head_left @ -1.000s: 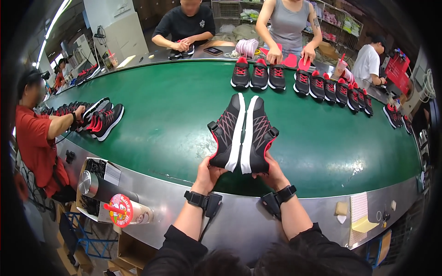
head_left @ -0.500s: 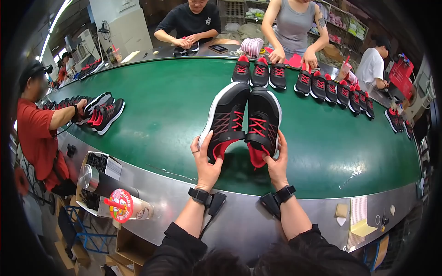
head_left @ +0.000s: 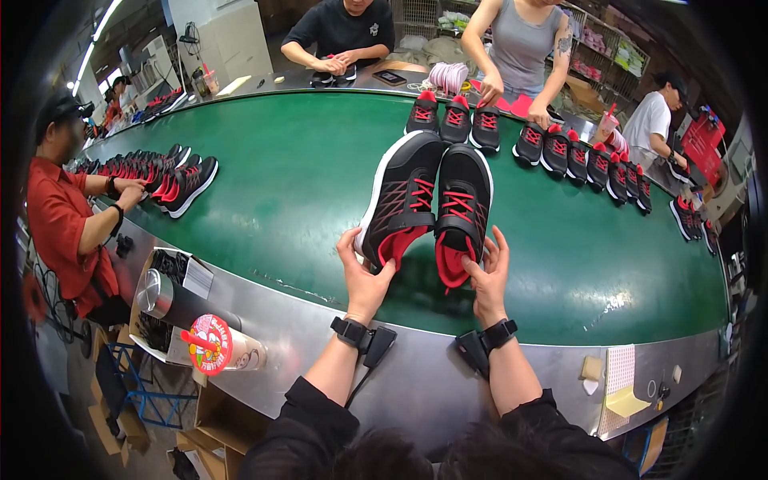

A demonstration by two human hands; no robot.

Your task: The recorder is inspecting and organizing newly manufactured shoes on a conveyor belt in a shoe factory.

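Note:
A pair of black sneakers with red laces, red lining and white soles is held up over the green belt (head_left: 288,216), toes pointing away from me. My left hand (head_left: 366,276) grips the left sneaker (head_left: 404,180) at its heel, thumb in the collar and fingers along the outer side. My right hand (head_left: 486,276) has the right sneaker (head_left: 462,192) by the heel, its thumb at the red lining and its fingers by the outer sole. The two shoes touch along their inner sides. Both my wrists wear black straps with small black boxes.
A row of similar sneakers (head_left: 554,150) stands along the far edge, where two co-workers handle shoes. Another co-worker (head_left: 64,208) is beside more sneakers (head_left: 188,188) at left. On the metal edge are a lidded drink cup (head_left: 244,354), a steel-capped flask (head_left: 158,294) and paper sheets (head_left: 621,376).
Both sneakers have shifted slightly right, and their heels are turned a little. At left, the co-worker's raised shoe is down among the others. The far co-worker's hands have moved along the row.

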